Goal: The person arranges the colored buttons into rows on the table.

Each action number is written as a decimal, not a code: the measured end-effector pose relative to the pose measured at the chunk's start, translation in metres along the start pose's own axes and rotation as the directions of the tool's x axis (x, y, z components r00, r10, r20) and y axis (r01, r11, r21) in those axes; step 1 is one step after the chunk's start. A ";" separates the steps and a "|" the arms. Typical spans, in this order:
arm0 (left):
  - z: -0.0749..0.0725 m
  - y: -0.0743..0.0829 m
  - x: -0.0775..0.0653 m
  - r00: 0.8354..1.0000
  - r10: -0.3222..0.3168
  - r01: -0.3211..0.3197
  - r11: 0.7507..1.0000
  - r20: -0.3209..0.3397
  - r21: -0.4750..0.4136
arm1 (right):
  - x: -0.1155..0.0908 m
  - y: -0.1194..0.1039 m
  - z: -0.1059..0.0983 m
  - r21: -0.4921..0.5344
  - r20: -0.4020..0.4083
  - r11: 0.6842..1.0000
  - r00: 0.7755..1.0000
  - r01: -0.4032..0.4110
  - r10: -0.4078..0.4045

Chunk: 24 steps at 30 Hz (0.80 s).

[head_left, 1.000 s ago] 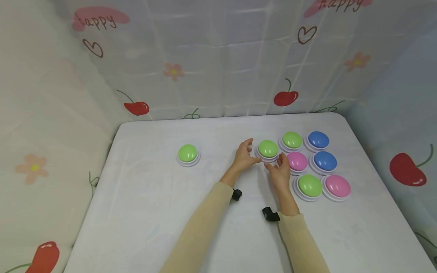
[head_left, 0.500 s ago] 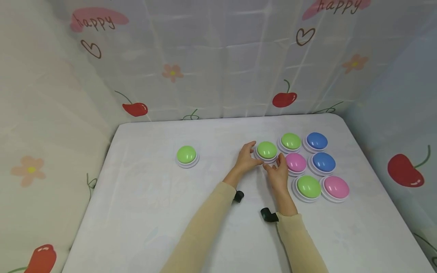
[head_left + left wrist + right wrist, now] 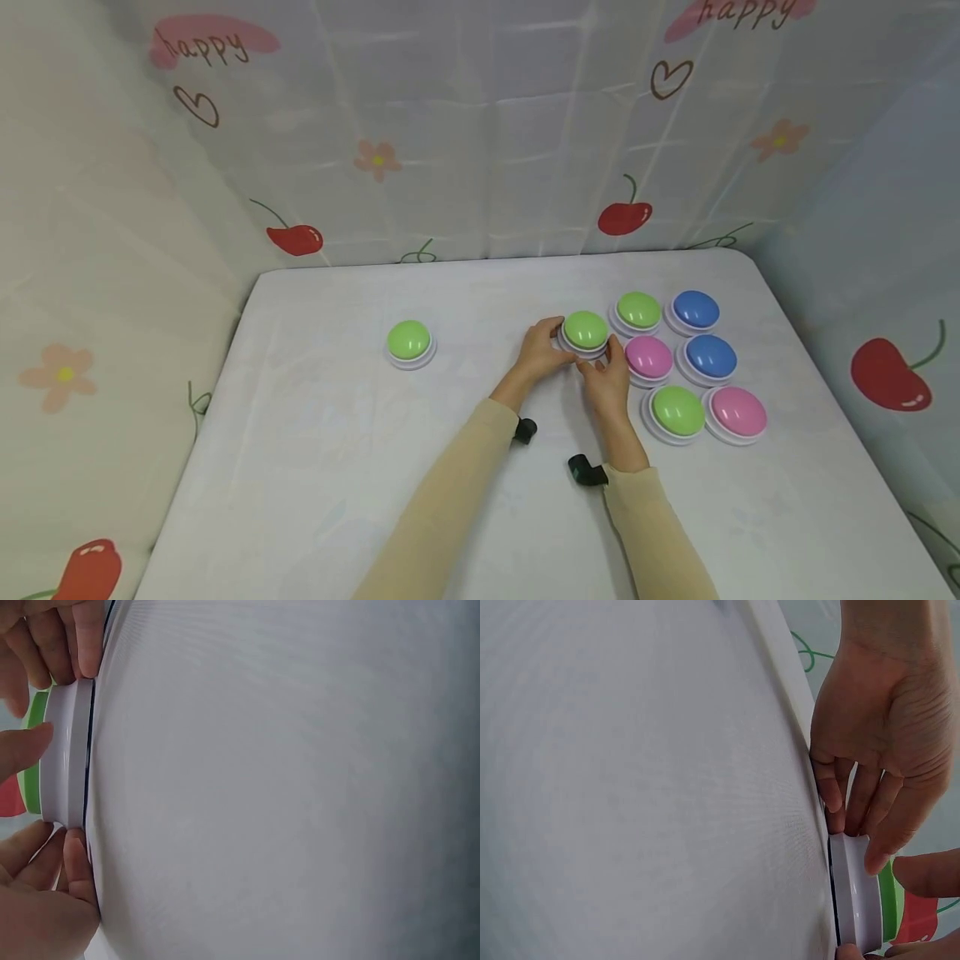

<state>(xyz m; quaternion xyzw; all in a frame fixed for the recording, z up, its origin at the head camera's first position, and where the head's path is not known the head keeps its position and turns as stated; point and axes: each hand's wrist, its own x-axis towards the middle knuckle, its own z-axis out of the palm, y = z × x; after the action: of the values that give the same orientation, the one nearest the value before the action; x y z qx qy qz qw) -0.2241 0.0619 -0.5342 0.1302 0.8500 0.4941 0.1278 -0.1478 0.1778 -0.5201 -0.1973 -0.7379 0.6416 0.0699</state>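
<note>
A push button (image 3: pixel 586 331) with a green dome and a white round base sits on the white table between both hands. My left hand (image 3: pixel 542 352) holds its left side, with curled fingers at the far-left edge and the thumb at the front. On the opposite side, my right hand (image 3: pixel 609 382) grips the base with fingers at the right edge and thumb in front. In the left wrist view, fingertips meet the white base (image 3: pixel 67 761) from both sides. The right wrist view has the same base (image 3: pixel 855 892) with fingers around it, low against the table.
Right of the hands stands a cluster of similar buttons: a green button (image 3: pixel 639 310), a pink button (image 3: pixel 649 357), a blue button (image 3: pixel 711 355) and others. One more green button (image 3: pixel 409 340) sits alone at left. A patterned curtain (image 3: pixel 480 125) hangs behind the table (image 3: pixel 300 467).
Both hands have closed in on the green button; the left fingers now lie against its edge and the right fingers have drawn in to its side. The button stays in about the same place.
</note>
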 end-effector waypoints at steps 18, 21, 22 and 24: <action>-0.012 -0.001 -0.011 0.998 -0.042 0.040 0.999 -0.046 -0.027 | -0.002 0.004 0.000 -0.132 -0.005 0.991 1.000 0.026 -0.026; -0.015 -0.002 -0.013 0.999 -0.030 0.029 0.999 -0.038 -0.040 | -0.002 0.007 0.001 -0.147 -0.015 0.988 0.999 0.041 -0.044; -0.016 -0.002 -0.014 0.999 -0.025 0.024 0.999 -0.038 -0.043 | -0.001 0.007 0.001 -0.154 -0.020 0.987 0.999 0.043 -0.046; -0.017 -0.003 -0.014 0.999 -0.018 0.017 0.999 -0.042 -0.042 | -0.001 0.007 0.003 -0.166 -0.030 0.985 0.998 0.043 -0.048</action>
<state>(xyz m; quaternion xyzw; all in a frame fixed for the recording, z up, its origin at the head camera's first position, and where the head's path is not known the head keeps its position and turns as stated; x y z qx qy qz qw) -0.2168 0.0415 -0.5277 0.1096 0.8431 0.5134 0.1169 -0.1460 0.1756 -0.5272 -0.1965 -0.7917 0.5728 0.0805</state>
